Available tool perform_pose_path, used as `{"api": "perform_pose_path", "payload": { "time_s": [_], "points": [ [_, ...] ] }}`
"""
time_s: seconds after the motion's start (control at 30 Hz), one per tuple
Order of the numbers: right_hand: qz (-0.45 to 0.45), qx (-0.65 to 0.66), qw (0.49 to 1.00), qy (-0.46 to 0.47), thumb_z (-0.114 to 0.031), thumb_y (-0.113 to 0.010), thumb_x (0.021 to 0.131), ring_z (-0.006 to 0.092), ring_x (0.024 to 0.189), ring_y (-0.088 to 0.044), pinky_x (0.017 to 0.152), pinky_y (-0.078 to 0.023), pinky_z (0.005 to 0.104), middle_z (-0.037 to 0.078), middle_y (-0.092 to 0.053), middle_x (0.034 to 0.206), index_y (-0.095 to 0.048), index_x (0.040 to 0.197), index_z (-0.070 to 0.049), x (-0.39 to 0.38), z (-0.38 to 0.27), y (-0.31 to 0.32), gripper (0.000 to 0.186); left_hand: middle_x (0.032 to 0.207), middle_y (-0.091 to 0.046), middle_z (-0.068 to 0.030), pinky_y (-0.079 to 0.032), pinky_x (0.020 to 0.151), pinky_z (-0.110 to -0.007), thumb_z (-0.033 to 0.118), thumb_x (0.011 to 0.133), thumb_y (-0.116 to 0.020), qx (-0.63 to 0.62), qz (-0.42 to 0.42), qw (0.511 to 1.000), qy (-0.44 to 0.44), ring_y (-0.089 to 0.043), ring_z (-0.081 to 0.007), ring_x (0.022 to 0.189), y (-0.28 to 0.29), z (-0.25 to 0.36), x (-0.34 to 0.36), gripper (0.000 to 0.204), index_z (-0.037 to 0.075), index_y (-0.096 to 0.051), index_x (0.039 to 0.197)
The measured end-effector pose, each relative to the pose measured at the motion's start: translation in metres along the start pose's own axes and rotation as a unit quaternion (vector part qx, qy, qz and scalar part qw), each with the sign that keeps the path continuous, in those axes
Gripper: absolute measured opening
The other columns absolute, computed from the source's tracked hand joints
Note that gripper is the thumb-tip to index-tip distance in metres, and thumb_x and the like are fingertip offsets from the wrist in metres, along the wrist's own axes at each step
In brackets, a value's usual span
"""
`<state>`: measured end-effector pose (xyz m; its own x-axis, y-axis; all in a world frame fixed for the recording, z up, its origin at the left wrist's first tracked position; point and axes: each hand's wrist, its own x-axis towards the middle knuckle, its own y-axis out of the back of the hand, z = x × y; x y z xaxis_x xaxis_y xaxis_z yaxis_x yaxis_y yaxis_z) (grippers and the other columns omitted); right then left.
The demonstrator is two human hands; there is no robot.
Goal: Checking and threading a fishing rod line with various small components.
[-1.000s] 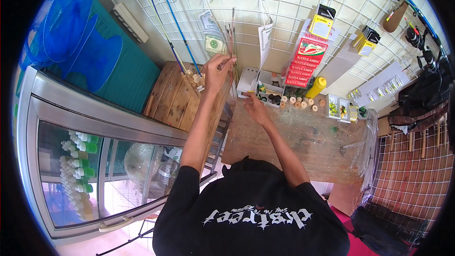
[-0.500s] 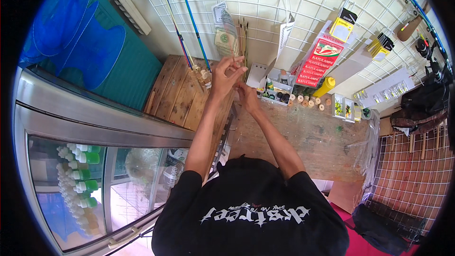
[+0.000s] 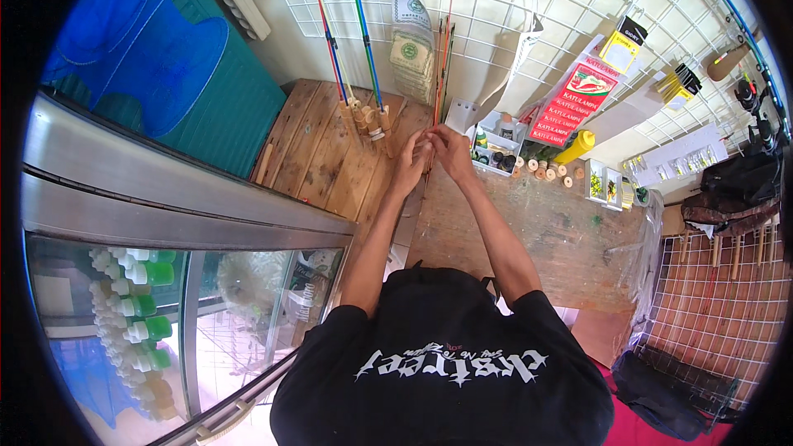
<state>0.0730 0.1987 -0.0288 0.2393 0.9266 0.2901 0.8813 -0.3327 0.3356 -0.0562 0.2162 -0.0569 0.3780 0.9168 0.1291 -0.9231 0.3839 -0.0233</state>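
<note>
My left hand (image 3: 409, 165) and my right hand (image 3: 453, 154) meet at the fingertips, just left of a white compartment tray (image 3: 501, 163). The fingers of both are bent and drawn together in a pinch. Whatever lies between them is too small to make out. Several thin dark and reddish rods (image 3: 444, 66) rise directly beyond my fingers, one reaching higher than the others. Their lower ends are hidden, so I cannot tell whether I touch them. Small bottles and dark round pots sit in the tray.
Wooden spools (image 3: 541, 173) stand near a yellow bottle (image 3: 578, 147) on the worktop (image 3: 529, 239). Fishing rods with cork handles (image 3: 369, 41) lean at left. Packets hang from the white wire grid (image 3: 479, 0). A glass display case (image 3: 198, 239) borders the left.
My left hand has come down from its raised position to meet my right. The view has shifted slightly, and one thin rod now stands taller beyond my hands.
</note>
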Motion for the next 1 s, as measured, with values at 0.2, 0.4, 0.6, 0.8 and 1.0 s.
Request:
{"api": "perform_pose_path", "payload": {
  "time_s": [0.2, 0.4, 0.6, 0.8, 1.0],
  "points": [
    [-0.046, -0.031, 0.998, -0.026, -0.007, -0.061, 0.089, 0.0128, 0.074, -0.066, 0.065, -0.052, 0.0271, 0.011, -0.070, 0.080, -0.064, 0.093, 0.004, 0.003, 0.009, -0.004, 0.011, 0.117, -0.060, -0.0107, -0.044, 0.091, -0.032, 0.013, 0.095, -0.050, 0.067, 0.007, 0.998, 0.017, -0.056, -0.0191, 0.108, 0.012, -0.029, -0.007, 0.036, 0.000, -0.048, 0.128],
    [-0.058, 0.001, 0.997, -0.058, -0.007, -0.062, 0.088, 0.0119, 0.072, -0.065, 0.065, -0.052, 0.0266, 0.009, -0.069, 0.077, -0.064, 0.092, 0.004, -0.001, 0.017, -0.012, 0.011, 0.114, -0.060, -0.0115, -0.045, 0.088, -0.031, 0.005, 0.091, -0.049, 0.045, -0.025, 0.996, 0.077, -0.057, -0.0186, 0.106, 0.014, -0.038, -0.012, 0.037, 0.001, -0.049, 0.128],
    [-0.026, 0.023, 0.999, -0.038, -0.008, -0.062, 0.089, 0.0119, 0.071, -0.065, 0.066, -0.053, 0.0258, 0.008, -0.068, 0.076, -0.064, 0.091, 0.005, 0.012, -0.004, -0.006, 0.012, 0.101, -0.061, -0.0085, -0.045, 0.087, -0.030, 0.006, 0.091, -0.050, 0.076, -0.037, 0.992, 0.093, -0.057, -0.0164, 0.098, 0.012, -0.045, -0.012, 0.028, 0.003, -0.054, 0.119],
    [0.007, 0.057, 0.998, -0.021, -0.008, -0.062, 0.089, 0.0116, 0.072, -0.065, 0.066, -0.054, 0.0254, 0.009, -0.068, 0.078, -0.064, 0.093, 0.005, 0.023, -0.024, 0.006, 0.014, 0.096, -0.068, -0.0136, -0.050, 0.081, -0.033, 0.010, 0.092, -0.056, 0.152, -0.031, 0.986, 0.058, -0.066, -0.0210, 0.091, 0.017, -0.057, -0.006, 0.020, 0.004, -0.058, 0.111],
    [0.039, 0.106, 0.994, -0.002, -0.008, -0.062, 0.089, 0.0118, 0.072, -0.066, 0.065, -0.053, 0.0254, 0.010, -0.070, 0.082, -0.065, 0.098, 0.004, 0.033, -0.042, 0.032, 0.015, 0.087, -0.066, -0.0046, -0.048, 0.075, -0.029, 0.011, 0.090, -0.060, 0.167, -0.037, 0.982, 0.077, -0.060, -0.0128, 0.081, 0.009, -0.037, -0.007, 0.016, 0.001, -0.062, 0.101]
  ]
}}
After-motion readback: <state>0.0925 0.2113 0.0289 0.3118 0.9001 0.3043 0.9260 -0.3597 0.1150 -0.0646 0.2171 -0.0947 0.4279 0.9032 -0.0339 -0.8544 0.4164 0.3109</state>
